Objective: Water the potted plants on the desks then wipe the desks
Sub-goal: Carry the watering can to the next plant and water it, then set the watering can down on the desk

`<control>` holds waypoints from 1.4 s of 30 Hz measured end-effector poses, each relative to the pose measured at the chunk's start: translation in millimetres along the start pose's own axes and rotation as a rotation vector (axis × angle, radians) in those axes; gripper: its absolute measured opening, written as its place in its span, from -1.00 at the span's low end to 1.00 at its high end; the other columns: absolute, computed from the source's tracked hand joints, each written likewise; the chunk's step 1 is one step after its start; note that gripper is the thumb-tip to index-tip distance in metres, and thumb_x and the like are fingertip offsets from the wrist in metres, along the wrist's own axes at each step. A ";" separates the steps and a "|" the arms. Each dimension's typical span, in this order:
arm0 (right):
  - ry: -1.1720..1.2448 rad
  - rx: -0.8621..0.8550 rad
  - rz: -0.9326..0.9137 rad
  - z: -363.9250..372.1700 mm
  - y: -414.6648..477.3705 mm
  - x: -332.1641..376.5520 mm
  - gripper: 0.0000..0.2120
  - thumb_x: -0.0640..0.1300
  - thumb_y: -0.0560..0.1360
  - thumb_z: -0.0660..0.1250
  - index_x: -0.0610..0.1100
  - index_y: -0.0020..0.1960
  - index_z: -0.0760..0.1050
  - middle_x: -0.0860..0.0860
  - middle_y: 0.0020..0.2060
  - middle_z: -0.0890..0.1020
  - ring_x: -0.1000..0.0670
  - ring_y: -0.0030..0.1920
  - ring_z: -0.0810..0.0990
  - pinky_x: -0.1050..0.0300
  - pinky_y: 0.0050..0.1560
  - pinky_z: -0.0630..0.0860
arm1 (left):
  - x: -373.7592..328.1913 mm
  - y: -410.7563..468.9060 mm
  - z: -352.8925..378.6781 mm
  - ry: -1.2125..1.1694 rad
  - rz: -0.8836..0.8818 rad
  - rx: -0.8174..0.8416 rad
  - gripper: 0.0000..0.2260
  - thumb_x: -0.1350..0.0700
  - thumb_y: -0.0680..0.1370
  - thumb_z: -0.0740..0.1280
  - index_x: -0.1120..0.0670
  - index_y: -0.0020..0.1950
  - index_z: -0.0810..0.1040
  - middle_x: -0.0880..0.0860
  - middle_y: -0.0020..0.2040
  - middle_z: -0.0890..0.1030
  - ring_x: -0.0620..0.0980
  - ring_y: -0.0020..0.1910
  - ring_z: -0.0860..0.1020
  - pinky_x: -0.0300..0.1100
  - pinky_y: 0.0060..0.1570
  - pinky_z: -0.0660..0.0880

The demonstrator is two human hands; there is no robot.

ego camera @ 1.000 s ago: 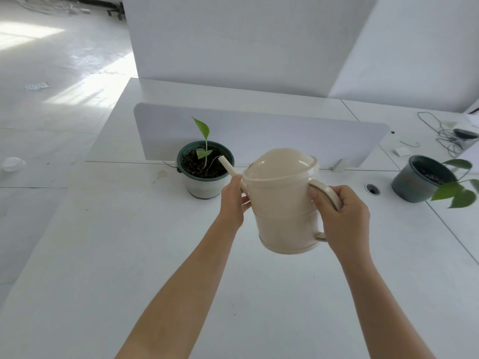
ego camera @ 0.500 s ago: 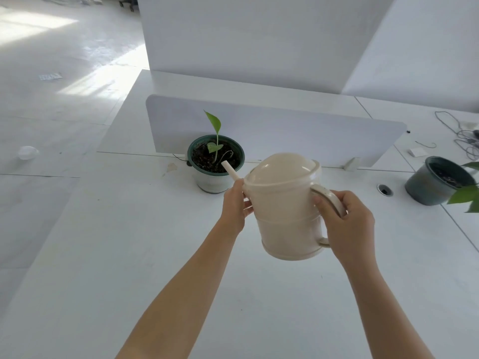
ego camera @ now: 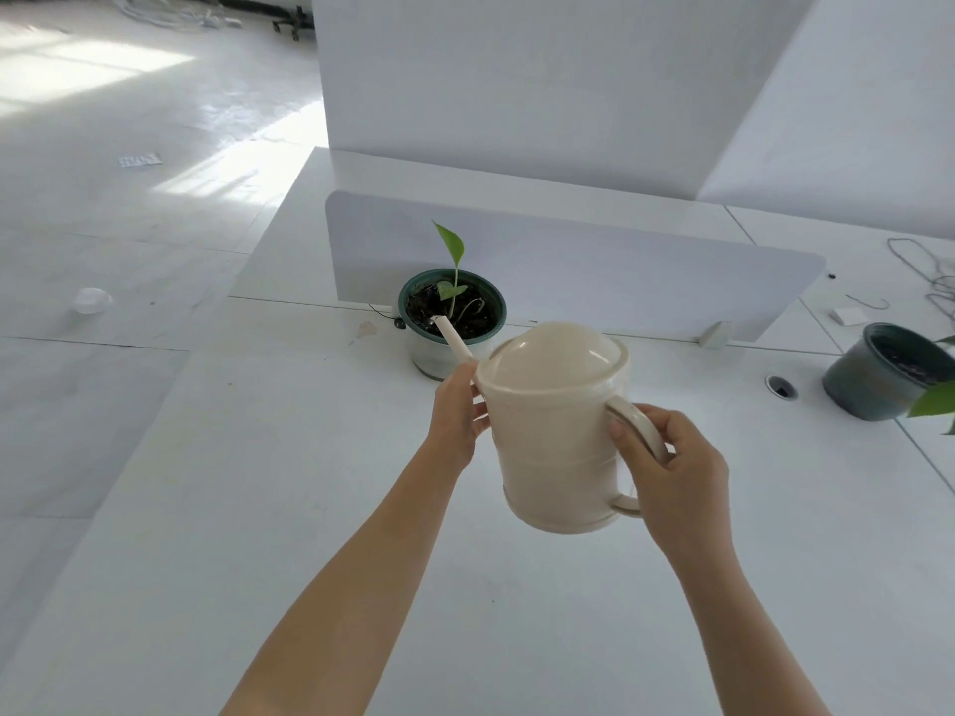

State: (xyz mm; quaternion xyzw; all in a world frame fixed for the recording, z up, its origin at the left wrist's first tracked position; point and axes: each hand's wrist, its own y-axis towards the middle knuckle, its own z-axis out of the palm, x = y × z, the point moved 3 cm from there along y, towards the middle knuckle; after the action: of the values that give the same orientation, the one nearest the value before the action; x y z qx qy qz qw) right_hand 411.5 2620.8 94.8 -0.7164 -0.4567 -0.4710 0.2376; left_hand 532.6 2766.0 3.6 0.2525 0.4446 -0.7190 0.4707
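The right grip [ego camera: 677, 472] was curled round the handle of the cream watering can [ego camera: 558, 447], which was held tilted above the white counter [ego camera: 310, 509]. The left grip [ego camera: 457, 416] clasped the can at the spout's base. The spout tip sat over the soil of the green-rimmed potted plant [ego camera: 429, 354], far centre. A dark pot [ego camera: 873, 385] stood far right.

Both bare forearms reach forward, converging on the watering can [ego camera: 558, 447]: left hand [ego camera: 457, 416] cupped against its left side, fingers on the wall, right hand [ego camera: 672, 467] at its right side, fingers and thumb curled round the handle [ego camera: 638, 426].
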 end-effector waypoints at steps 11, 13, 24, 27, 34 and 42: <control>0.084 -0.067 0.150 -30.3 -37.1 -50.7 -0.87 -0.22 0.46 0.34 -0.08 0.00 0.52 0.14 -0.12 0.59 0.13 -0.16 0.54 0.45 -0.42 0.49 | 48.2 -20.1 4.2 0.117 -0.101 0.036 -0.87 0.11 0.54 0.16 0.08 -0.02 0.48 0.03 -0.10 0.52 0.01 -0.14 0.52 -0.15 -0.18 0.48; 0.095 -0.040 0.182 -31.5 -42.9 -64.2 -0.87 -0.24 0.46 0.33 -0.05 -0.03 0.52 0.16 -0.14 0.59 0.14 -0.16 0.55 0.47 -0.38 0.48 | 54.8 -25.2 -4.0 0.138 -0.104 0.019 -0.80 0.08 0.54 0.17 0.11 0.10 0.46 0.05 0.02 0.52 0.05 -0.02 0.53 -0.09 -0.09 0.49; -0.006 0.135 0.309 -14.7 -65.7 -128.2 -0.78 -0.31 0.44 0.32 -0.05 -0.30 0.48 0.05 -0.33 0.57 -0.01 -0.26 0.49 0.20 -0.23 0.38 | 65.1 -69.4 -49.5 0.036 0.054 -0.192 -0.79 0.16 0.56 0.20 0.01 0.19 0.41 0.08 0.04 0.54 0.06 0.00 0.56 -0.08 -0.04 0.53; -0.030 0.189 0.310 -2.6 -67.7 -131.6 -0.76 -0.32 0.43 0.32 -0.05 -0.33 0.45 0.04 -0.34 0.57 -0.02 -0.26 0.49 0.22 -0.24 0.38 | 64.7 -83.3 -65.7 0.002 0.117 -0.263 -0.82 0.19 0.57 0.20 0.00 0.14 0.42 0.06 0.02 0.53 0.02 -0.02 0.54 -0.09 -0.04 0.51; -0.097 0.377 0.260 35.2 -65.4 -126.2 -0.75 -0.29 0.42 0.31 0.02 -0.32 0.43 0.04 -0.29 0.57 0.01 -0.23 0.50 0.27 -0.22 0.40 | 59.8 -109.9 -107.4 -0.058 0.196 -0.421 -0.76 0.20 0.57 0.17 0.04 0.23 0.39 0.03 0.04 0.56 0.03 0.02 0.55 -0.07 0.04 0.49; -0.125 0.579 0.151 78.8 -66.7 -110.3 -0.94 -0.25 0.44 0.29 -0.12 -0.19 0.47 -0.01 -0.26 0.56 0.01 -0.23 0.48 0.30 -0.25 0.38 | 50.5 -135.8 -148.9 -0.120 0.247 -0.601 -0.74 0.18 0.57 0.16 0.06 0.25 0.42 0.03 0.06 0.55 0.06 0.06 0.53 0.01 0.16 0.45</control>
State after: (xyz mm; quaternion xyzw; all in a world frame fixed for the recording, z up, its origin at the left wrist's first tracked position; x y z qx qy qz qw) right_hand 373.6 2665.5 -44.5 -0.6783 -0.5313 -0.2573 0.4376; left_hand 380.3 2895.7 -52.4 0.1116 0.5744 -0.5066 0.6332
